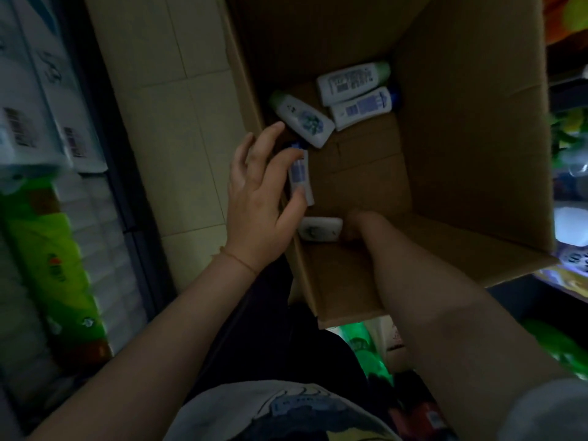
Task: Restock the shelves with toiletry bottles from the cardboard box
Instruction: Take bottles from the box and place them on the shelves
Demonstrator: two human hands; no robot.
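An open cardboard box (461, 128) stands on the floor, seen from above. Several white toiletry bottles lie at its bottom: a green-capped bottle (302, 120), another green-capped bottle (351, 80) and a blue-capped bottle (362, 107). My left hand (257, 195) reaches over the box's left wall with its fingers spread. Its thumb and forefinger touch a blue-capped bottle (300, 173) that leans on that wall. My right hand (354, 226) is deep in the near corner, fingers curled at the end of a small white bottle (319, 229); the fingertips are hidden.
Stacked white cartons (41, 90) and green packs (54, 265) fill the shelving on the left. Tiled floor (178, 128) runs between them and the box. Green bottles (366, 348) stand below the box's near flap. Blurred goods (569, 148) sit on the right.
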